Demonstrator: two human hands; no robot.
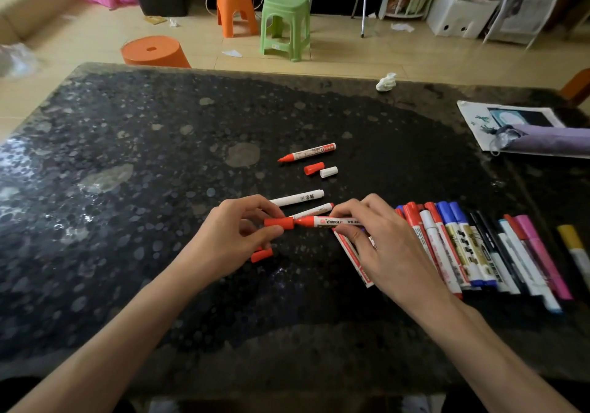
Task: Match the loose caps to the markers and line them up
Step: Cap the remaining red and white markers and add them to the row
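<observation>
Left hand (236,234): red cap (279,223) is pinched, mouth turned right.
Right hand (380,240): red marker (329,221) is gripped, tip at the cap's mouth.
Axis: both are held in line, crosswise.

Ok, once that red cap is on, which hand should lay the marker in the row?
Probably right. The right hand grips the red marker, and the row of markers lies beside it; the left hand holds the red cap.

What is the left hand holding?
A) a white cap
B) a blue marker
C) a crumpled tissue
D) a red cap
D: the left hand pinches a red cap, its open end facing the tip of the red marker that the right hand holds.
</observation>
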